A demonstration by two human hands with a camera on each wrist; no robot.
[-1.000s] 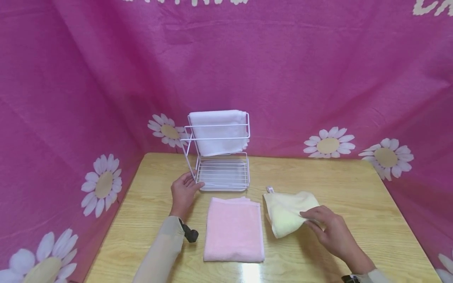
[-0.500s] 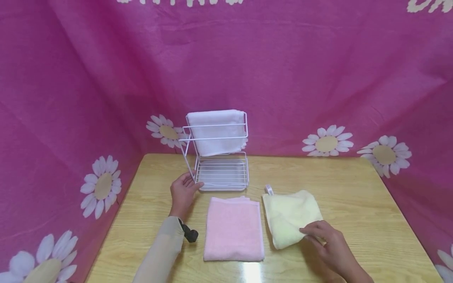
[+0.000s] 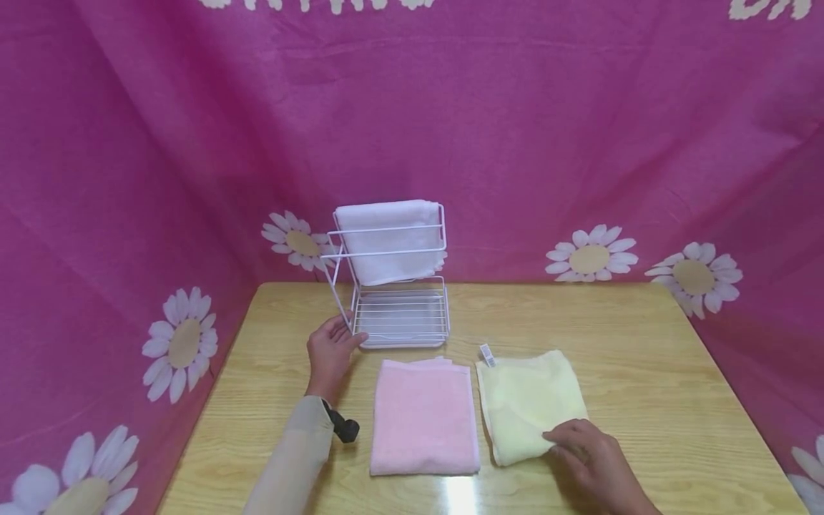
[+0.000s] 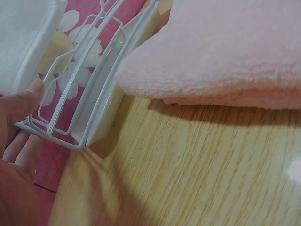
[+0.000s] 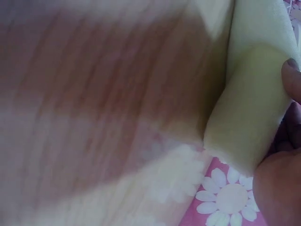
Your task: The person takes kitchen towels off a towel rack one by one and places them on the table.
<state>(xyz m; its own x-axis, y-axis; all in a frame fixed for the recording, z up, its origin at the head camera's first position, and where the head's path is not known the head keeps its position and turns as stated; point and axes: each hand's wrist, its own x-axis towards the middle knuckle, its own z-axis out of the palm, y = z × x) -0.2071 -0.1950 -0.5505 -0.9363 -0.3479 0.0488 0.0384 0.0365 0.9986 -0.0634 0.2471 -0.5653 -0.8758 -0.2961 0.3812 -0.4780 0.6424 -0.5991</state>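
My left hand (image 3: 330, 357) grips the lower left corner of a white wire rack (image 3: 447, 315); in the left wrist view the thumb and fingers of that hand (image 4: 21, 127) lie around the rack's wires (image 4: 77, 136). A folded white towel (image 3: 389, 268) hangs in the rack's upper part. On the right, my right hand (image 3: 595, 461) pinches the near right corner of a folded yellow towel (image 3: 531, 400), whose tag sticks out at the far left corner. The right wrist view shows the thumb on the yellow towel (image 5: 254, 103). Between the hands a folded pink towel (image 3: 425, 422) lies flat.
The wooden table (image 3: 663, 372) ends at the back against a magenta curtain (image 3: 502, 129) printed with white daisies. The curtain also runs along the left and right sides. A dark strap with a small device (image 3: 344, 428) sits on the left wrist.
My right hand has moved nearer to the table's front edge, and the yellow towel's near edge has come down and spread flatter. The left hand keeps its grip on the rack.
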